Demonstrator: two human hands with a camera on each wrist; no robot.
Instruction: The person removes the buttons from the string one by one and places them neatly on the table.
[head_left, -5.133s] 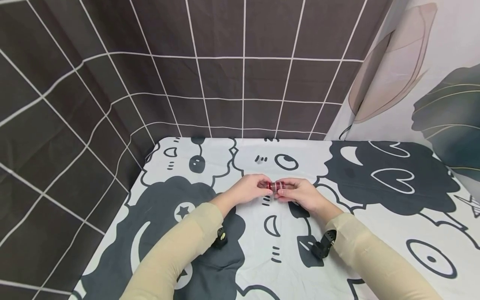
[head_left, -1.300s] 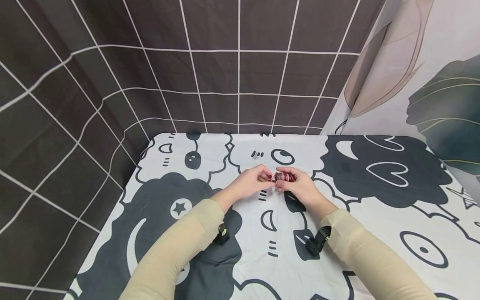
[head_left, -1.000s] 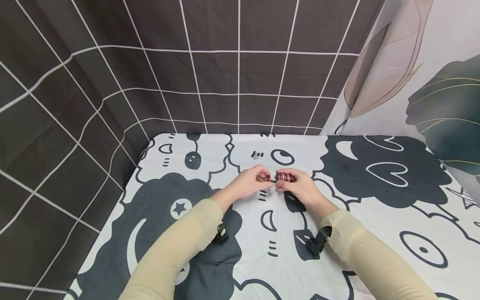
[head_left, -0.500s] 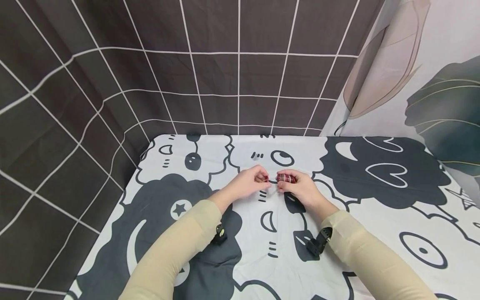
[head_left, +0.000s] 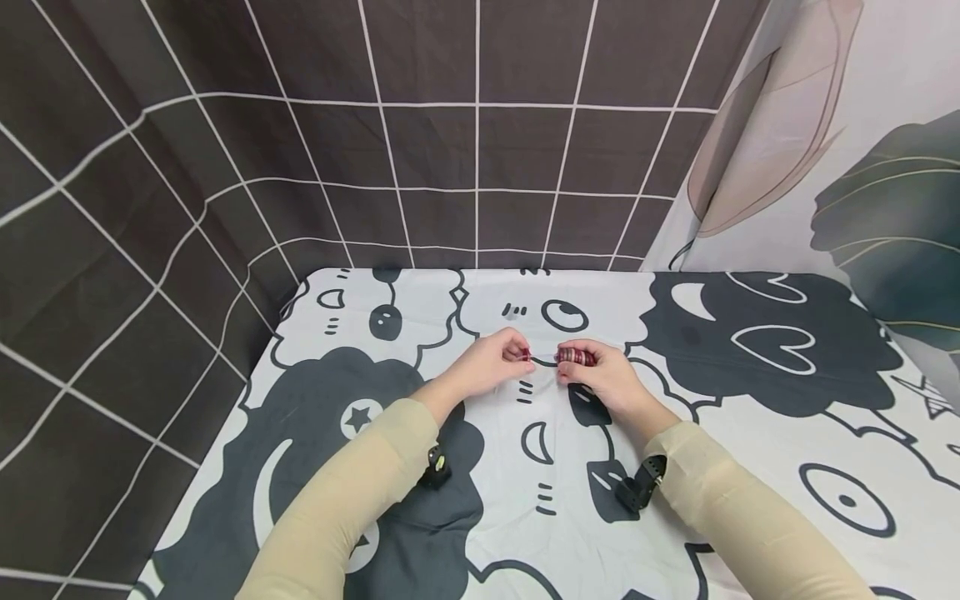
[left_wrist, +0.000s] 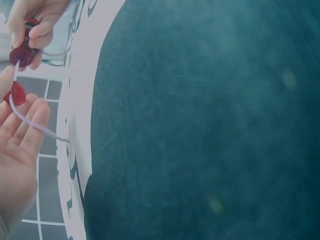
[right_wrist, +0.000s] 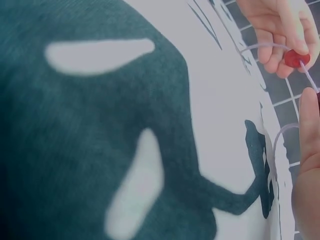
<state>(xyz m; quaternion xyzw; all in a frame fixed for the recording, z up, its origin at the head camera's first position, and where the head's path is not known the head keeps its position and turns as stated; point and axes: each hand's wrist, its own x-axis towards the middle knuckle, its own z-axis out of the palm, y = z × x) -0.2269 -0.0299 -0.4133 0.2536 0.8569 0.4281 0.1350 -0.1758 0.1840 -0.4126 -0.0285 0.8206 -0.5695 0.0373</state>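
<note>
A small red disc hangs on a pale cord, pinched by the left hand; the right wrist view shows the same red disc at that thumb and fingers. To its right, the right hand grips a short stack of red and whitish discs between thumb and fingers. In the left wrist view the cord runs from the left hand's disc into the dark red end of the stack. A short gap separates the two hands, just above the cloth. The stack's far end is mostly hidden by the fingers.
The surface is covered by a white cloth with dark cartoon shapes. Behind and at the left hangs a dark curtain with white grid lines; a leaf-patterned curtain is at the right. Black cameras sit on both wrists.
The left hand has moved left, away from the right hand, with its red disc, widening the gap between them. The right hand keeps its hold on the stack and has shifted slightly right.
</note>
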